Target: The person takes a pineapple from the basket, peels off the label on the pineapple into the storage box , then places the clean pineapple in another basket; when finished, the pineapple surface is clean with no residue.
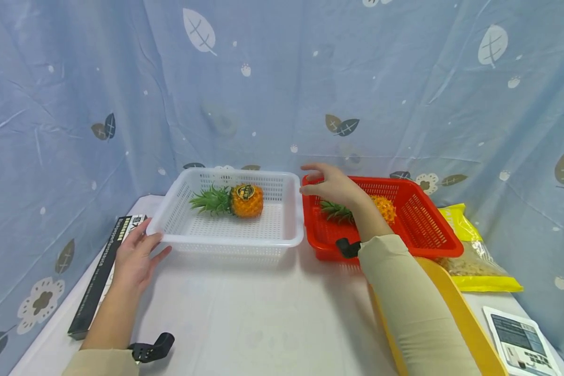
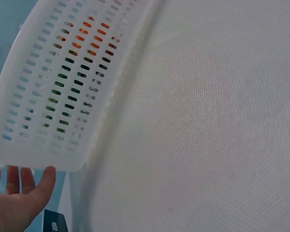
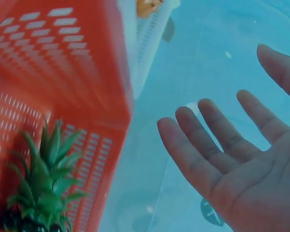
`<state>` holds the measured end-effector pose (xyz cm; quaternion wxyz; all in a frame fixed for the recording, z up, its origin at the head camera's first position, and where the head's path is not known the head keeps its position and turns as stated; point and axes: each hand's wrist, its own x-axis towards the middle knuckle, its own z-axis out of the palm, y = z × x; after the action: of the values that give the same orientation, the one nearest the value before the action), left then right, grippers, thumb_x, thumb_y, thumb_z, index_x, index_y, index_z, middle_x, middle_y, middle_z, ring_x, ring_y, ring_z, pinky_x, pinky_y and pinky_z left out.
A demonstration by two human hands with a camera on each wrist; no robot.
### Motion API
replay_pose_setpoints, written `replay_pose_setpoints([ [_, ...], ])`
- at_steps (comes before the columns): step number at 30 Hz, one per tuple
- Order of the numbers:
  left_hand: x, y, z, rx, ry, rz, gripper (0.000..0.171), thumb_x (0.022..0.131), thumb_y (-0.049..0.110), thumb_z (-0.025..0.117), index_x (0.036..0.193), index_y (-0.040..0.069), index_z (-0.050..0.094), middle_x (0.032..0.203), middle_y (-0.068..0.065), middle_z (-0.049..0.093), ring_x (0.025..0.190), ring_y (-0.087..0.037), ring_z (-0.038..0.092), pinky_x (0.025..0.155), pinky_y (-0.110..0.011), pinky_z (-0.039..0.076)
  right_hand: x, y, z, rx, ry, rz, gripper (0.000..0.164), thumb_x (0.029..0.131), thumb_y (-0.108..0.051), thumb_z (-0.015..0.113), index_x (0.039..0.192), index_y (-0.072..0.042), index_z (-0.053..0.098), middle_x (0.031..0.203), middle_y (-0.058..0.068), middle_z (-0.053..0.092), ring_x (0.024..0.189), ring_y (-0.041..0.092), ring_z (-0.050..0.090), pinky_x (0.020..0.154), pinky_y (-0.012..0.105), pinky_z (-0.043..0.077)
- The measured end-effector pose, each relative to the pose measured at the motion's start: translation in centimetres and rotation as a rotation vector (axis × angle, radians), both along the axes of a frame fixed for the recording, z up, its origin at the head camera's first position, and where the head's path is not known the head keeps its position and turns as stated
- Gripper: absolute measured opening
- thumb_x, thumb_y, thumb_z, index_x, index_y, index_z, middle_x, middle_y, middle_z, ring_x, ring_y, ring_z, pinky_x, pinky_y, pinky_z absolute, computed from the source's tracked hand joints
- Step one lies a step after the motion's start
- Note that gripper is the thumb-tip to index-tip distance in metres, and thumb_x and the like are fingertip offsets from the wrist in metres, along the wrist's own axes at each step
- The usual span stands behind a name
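My left hand point(image 1: 133, 259) is at the near left corner of a white plastic basket point(image 1: 225, 242), its fingers fairly straight and touching the corner; in the left wrist view the fingertips are right at the basket's end. Inside that basket a pineapple point(image 1: 247, 201) lies on its side, leaves to the left. Over the left rim of a red basket point(image 1: 432, 230) hovers my right hand point(image 1: 331, 184), fingers spread and holding nothing. A second pineapple point(image 1: 384, 209) lies in the red basket, partly hidden by my right arm; its green leaves point(image 3: 46, 179) show in the right wrist view.
A long black box point(image 1: 98, 282) lies left of the white basket. Right of the red basket is a yellow-edged bag point(image 1: 479, 261). A yellow item point(image 1: 444, 282) lies partly under my right sleeve, with a white printed package point(image 1: 521, 339) beyond. A blue curtain point(image 1: 272, 78) hangs behind.
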<state>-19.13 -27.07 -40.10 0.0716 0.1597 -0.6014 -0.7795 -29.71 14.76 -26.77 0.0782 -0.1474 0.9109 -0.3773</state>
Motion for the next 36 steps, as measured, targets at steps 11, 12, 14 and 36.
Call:
replay_pose_setpoints([
  [11, -0.2, 0.1, 0.0, -0.015, -0.035, 0.02, 0.065, 0.104, 0.017, 0.063, 0.162, 0.028, 0.035, 0.138, 0.013, 0.047, 0.115, -0.006, 0.056, 0.082, -0.022, 0.062, -1.7, -2.8, 0.2, -0.09, -0.018, 0.041, 0.063, 0.096, -0.03, 0.072, 0.154, -0.026, 0.048, 0.152, 0.014, 0.054, 0.133, 0.033, 0.057, 0.106, 0.052, 0.053],
  [12, -0.2, 0.2, 0.0, -0.016, -0.038, 0.022, 0.065, 0.104, 0.017, 0.063, 0.162, 0.029, 0.036, 0.138, 0.013, 0.047, 0.115, -0.006, 0.056, 0.083, -0.022, 0.062, -1.9, -3.1, 0.1, -0.107, -0.026, 0.046, 0.063, 0.096, -0.029, 0.072, 0.154, -0.026, 0.048, 0.152, 0.014, 0.054, 0.132, 0.033, 0.058, 0.106, 0.052, 0.053],
  [14, -0.2, 0.2, 0.0, -0.019, -0.042, 0.025, 0.065, 0.104, 0.017, 0.063, 0.162, 0.029, 0.036, 0.141, 0.012, 0.046, 0.116, -0.006, 0.056, 0.083, -0.022, 0.062, -2.2, -3.7, 0.0, -0.154, -0.056, 0.051, 0.062, 0.096, -0.028, 0.072, 0.153, -0.026, 0.049, 0.152, 0.014, 0.054, 0.132, 0.032, 0.058, 0.106, 0.053, 0.054],
  [36, 0.0, 0.5, 0.2, -0.013, -0.011, 0.05, 0.062, 0.105, 0.013, 0.06, 0.162, 0.024, 0.036, 0.131, 0.013, 0.049, 0.113, -0.004, 0.058, 0.086, -0.02, 0.06, -4.9, -9.4, -1.7, -0.371, -0.235, 0.118, 0.057, 0.097, -0.02, 0.072, 0.15, -0.02, 0.051, 0.156, 0.015, 0.049, 0.14, 0.032, 0.05, 0.113, 0.057, 0.046],
])
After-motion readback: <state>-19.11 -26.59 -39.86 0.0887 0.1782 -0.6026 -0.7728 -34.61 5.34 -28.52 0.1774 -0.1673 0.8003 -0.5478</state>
